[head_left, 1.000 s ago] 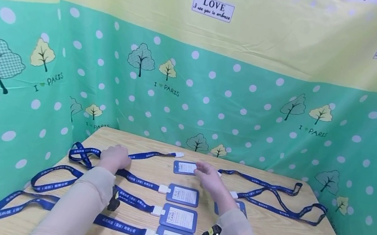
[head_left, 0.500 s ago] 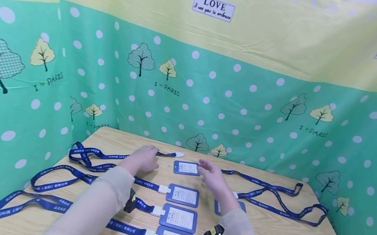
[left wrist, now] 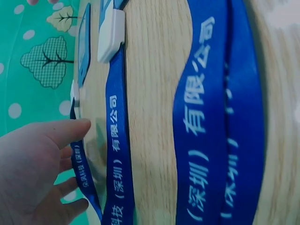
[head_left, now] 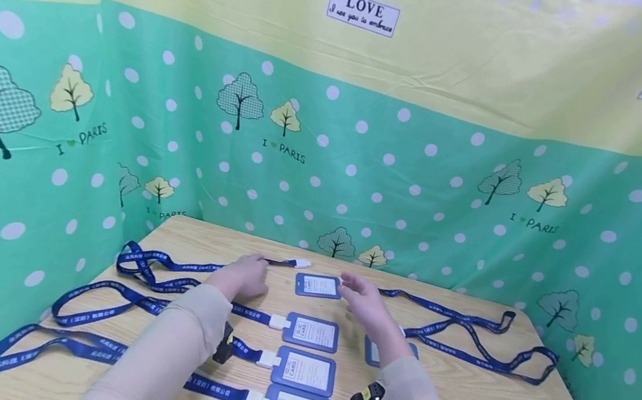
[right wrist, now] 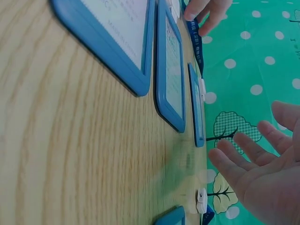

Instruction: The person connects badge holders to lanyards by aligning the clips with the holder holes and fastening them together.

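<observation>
At the back of the wooden table, my left hand (head_left: 246, 277) pinches a blue lanyard (left wrist: 80, 161) between thumb and fingers, a short way from its white clip (head_left: 302, 264). In the right wrist view, the fingertips (right wrist: 206, 23) meet that strap. Just right of the clip lies a blue ID card holder (head_left: 318, 286), apart from it. My right hand (head_left: 368, 307) hovers at this holder's right edge; the right wrist view shows its fingers spread with nothing in them. A second lanyard (head_left: 437, 307) runs to the right from behind the right hand.
Three card holders (head_left: 311, 333) with lanyards leading left lie in a column toward the front. Another holder (head_left: 373, 352), partly under the right forearm, belongs with a lanyard (head_left: 485, 358) at the right. A polka-dot curtain (head_left: 365, 165) stands behind the table.
My left hand has slid right along the back lanyard toward its clip, then stopped. The clip has shifted slightly left. My right hand has edged a little to the right, off the card holder.
</observation>
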`<action>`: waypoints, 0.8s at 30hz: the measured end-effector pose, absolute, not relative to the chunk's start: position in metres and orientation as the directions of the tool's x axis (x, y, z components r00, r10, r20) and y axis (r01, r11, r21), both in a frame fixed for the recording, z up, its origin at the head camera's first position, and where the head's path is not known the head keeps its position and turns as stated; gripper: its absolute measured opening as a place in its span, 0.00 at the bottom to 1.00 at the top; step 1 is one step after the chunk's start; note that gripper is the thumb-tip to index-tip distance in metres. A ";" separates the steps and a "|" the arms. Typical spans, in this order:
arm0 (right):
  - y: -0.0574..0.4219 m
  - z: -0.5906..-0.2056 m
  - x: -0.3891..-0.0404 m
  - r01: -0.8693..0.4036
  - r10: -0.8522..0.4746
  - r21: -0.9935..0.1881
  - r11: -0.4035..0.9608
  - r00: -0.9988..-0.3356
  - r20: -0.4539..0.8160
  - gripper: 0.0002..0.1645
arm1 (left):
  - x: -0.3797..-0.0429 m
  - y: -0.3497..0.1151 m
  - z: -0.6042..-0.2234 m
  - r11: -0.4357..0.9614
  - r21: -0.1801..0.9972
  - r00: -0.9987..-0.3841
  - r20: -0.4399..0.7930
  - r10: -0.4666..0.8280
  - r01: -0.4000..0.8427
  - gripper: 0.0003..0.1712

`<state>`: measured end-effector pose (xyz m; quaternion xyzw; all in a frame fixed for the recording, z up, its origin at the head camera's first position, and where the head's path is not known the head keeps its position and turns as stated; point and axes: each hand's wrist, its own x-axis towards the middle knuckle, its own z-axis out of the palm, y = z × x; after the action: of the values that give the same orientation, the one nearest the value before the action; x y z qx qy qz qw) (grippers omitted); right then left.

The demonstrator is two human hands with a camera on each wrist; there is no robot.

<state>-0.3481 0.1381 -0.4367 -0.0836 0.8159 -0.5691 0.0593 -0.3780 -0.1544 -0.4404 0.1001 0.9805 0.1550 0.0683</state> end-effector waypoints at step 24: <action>0.132 -0.436 -0.345 -0.062 -0.236 -0.919 0.389 -0.971 -0.034 0.30 | -0.381 -0.225 -0.438 0.969 0.237 -0.989 -0.108 0.103 0.075 0.07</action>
<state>-0.3453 0.1316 -0.4364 -0.0897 0.8294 -0.5456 0.0796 -0.3806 -0.2247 -0.4385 0.0449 0.9903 0.1171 0.0597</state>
